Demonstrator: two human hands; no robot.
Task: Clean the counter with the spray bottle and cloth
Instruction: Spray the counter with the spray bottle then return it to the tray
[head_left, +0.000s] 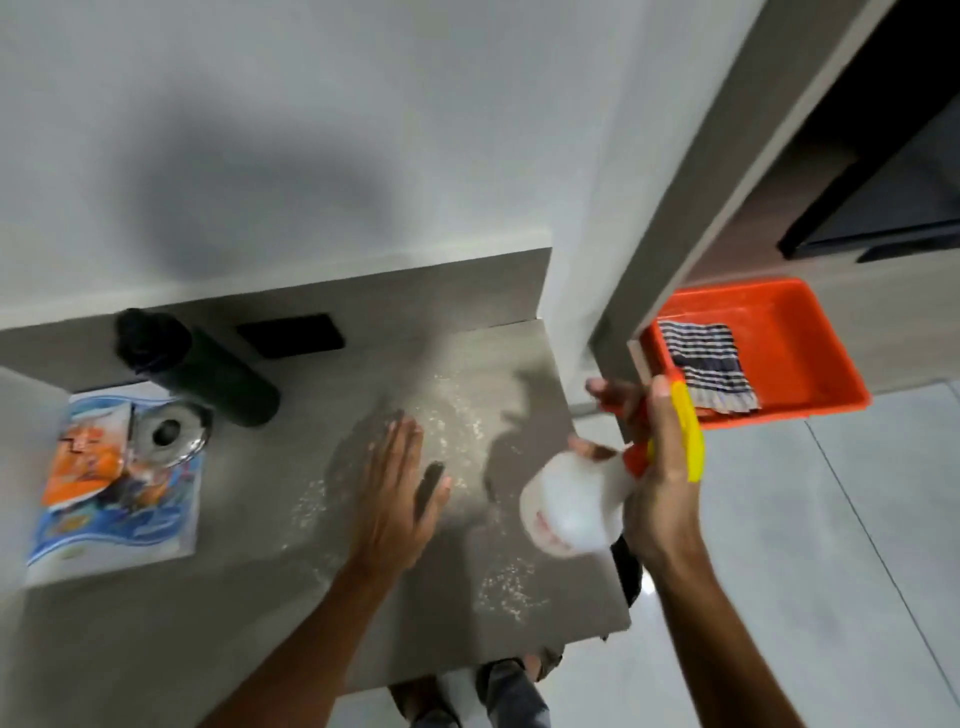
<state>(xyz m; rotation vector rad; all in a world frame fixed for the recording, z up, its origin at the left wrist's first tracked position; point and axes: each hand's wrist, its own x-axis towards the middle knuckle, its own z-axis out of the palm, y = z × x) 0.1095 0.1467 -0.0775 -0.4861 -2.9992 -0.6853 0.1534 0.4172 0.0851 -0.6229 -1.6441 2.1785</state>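
My right hand (657, 467) grips the neck of a white spray bottle (569, 506) with an orange and yellow trigger head, held tilted over the right edge of the grey counter (291, 597). Flat on the counter, fingers apart, lies my left hand (395, 493), resting among scattered white crumbs or powder (498, 582). A striped black and white cloth (706, 364) lies in an orange tray (810, 338) to the right of the counter, beyond a white wall post.
A dark green bottle (208, 364) lies near the back wall beside a black socket plate (291, 332). A glass jar (169, 434) and an orange packet sit on a blue printed sheet (114, 519) at the left. Pale floor tiles lie to the right.
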